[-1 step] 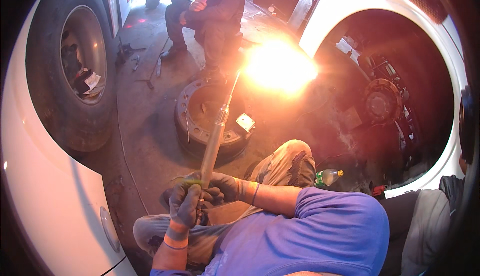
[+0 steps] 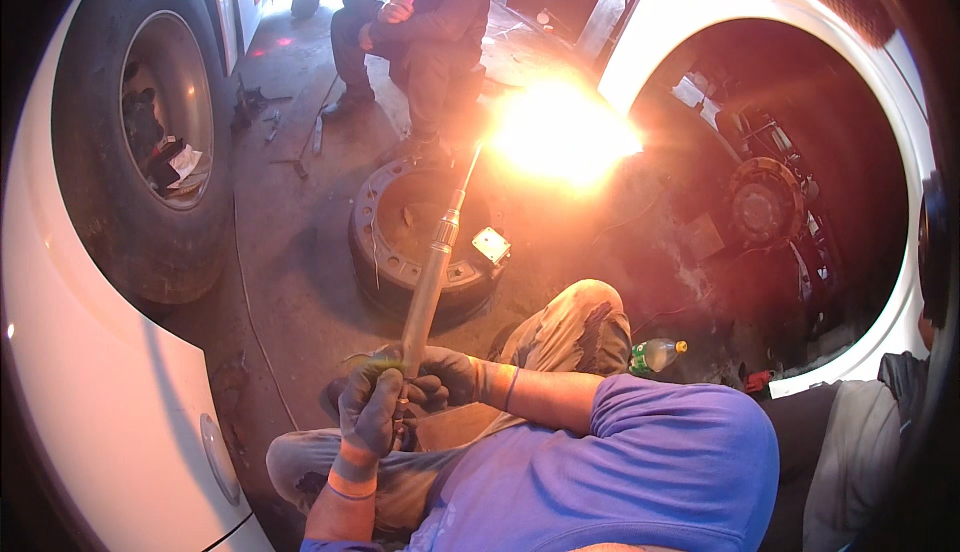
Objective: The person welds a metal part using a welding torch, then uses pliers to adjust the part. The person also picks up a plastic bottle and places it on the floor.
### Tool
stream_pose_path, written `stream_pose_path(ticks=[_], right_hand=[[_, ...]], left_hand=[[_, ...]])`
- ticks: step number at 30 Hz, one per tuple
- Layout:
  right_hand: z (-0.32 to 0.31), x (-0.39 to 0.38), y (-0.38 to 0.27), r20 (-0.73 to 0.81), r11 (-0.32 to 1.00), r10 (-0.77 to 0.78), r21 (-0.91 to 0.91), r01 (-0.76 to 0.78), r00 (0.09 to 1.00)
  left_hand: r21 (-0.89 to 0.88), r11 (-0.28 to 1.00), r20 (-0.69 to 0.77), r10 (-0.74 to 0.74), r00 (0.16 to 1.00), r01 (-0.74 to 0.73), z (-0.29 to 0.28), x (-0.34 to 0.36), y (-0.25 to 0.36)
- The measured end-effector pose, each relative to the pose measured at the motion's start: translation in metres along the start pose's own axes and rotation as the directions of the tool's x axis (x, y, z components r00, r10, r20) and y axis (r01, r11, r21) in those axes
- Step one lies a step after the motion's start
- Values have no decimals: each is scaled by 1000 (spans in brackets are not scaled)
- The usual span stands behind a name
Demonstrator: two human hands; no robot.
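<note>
A metal gas torch [image 2: 428, 297] with a thin nozzle points up and away from me, a large bright flame [image 2: 562, 137] burning at its tip. My left hand [image 2: 370, 410], in a dark grey glove, is closed at the torch's lower end, thumb and fingers pinched near its base. My right hand [image 2: 447, 376], gloved too, curls round the handle's lower part from the right; its fingers are partly hidden behind the torch. Beyond the handle a heavy brake drum [image 2: 375, 277] lies on the floor, with a small pale box [image 2: 491, 245] on its rim.
Across from me a person [image 2: 430, 42] sits with hands together. A large wheel [image 2: 90, 152] stands in the left arch, and a rusty hub [image 2: 765, 202] shows in the right wheel arch. A green bottle [image 2: 655, 354] lies by my knee. Tools [image 2: 272, 127] and a cord [image 2: 246, 302] lie on the floor.
The flame's right edge reaches slightly farther right. My hands and the torch hold the same place.
</note>
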State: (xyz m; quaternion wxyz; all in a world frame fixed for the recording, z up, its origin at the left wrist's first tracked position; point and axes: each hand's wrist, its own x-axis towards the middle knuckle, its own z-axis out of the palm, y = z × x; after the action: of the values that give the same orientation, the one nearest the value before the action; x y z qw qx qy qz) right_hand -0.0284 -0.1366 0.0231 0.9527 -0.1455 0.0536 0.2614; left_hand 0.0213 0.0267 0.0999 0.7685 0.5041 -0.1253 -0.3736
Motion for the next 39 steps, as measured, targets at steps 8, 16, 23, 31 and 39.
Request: stream_pose_path(ticks=[8,16,23,31,39], right_hand=[[-10,-2,4,-13,997,-33,-71,32,999],[-15,-4,7,3,996,-65,-66,65,998],[-6,-5,4,-11,997,-51,-65,51,999],[-5,-6,3,1,996,-40,-81,40,999],[-16,-4,4,20,991,-38,-125,40,999]], left_hand=[[24,1000,12,-14,1000,13,0,1,1],[83,994,-24,-64,998,66,-7,1,-7],[57,996,-22,-74,997,75,-7,1,-8],[75,993,-27,-87,996,89,-6,1,-6],[65,996,-15,-63,998,63,-8,3,-10]])
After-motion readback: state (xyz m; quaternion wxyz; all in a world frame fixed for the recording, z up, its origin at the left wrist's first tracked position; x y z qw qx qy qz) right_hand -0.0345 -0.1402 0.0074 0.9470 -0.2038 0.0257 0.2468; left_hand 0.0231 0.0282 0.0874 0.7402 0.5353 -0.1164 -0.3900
